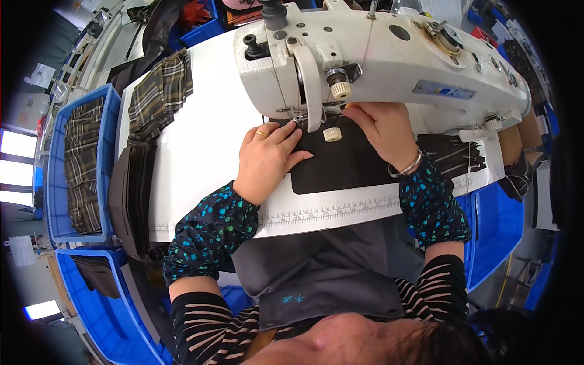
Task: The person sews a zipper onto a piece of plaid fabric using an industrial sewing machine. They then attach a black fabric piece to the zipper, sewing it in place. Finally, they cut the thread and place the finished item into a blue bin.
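Note:
A white sewing machine (389, 61) stands over a white worktop (207, 121). Under its needle area lies a flat black panel (347, 167), of cloth or leather; I cannot tell which. My left hand (266, 159), with a ring on it, rests on the panel's left edge. Its fingers lie flat, the tips close to the presser foot (298, 117). Just right of the needle area, my right hand (382, 131) reaches in beneath the machine arm with thumb and fingertips brought together. What they pinch is too small and partly hidden to name.
Plaid cloth pieces (159, 91) and a stack of dark panels (131, 194) lie at the worktop's left. A blue bin (109, 158) holds more plaid pieces. Lower left stands another blue bin (121, 328). Black strips (450, 155) lie right, above a blue bin (499, 225).

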Available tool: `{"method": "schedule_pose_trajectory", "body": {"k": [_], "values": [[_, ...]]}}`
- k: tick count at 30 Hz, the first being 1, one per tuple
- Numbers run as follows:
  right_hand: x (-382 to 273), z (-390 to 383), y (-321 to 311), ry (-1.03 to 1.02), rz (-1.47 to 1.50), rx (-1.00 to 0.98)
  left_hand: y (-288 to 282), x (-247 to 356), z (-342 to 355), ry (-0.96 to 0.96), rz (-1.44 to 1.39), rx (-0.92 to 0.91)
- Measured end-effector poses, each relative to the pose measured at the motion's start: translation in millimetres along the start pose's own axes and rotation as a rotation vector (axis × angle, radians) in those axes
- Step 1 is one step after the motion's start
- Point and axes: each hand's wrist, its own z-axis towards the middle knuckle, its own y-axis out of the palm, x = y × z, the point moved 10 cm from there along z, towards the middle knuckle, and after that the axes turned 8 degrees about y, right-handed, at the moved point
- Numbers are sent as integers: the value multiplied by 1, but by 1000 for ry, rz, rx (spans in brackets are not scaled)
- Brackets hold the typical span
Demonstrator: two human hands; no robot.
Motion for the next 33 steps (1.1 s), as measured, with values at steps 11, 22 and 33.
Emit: {"method": "schedule_pose_trajectory", "body": {"k": [11, 22, 33], "values": [[92, -93, -201, 293, -210, 582, -3, 9, -1, 43, 33, 7], [317, -100, -339, 557, 207, 907, 17, 35, -8, 83, -139, -182], [394, 12, -471, 686, -232, 256, -10, 95, -82, 69, -266, -282]]}}
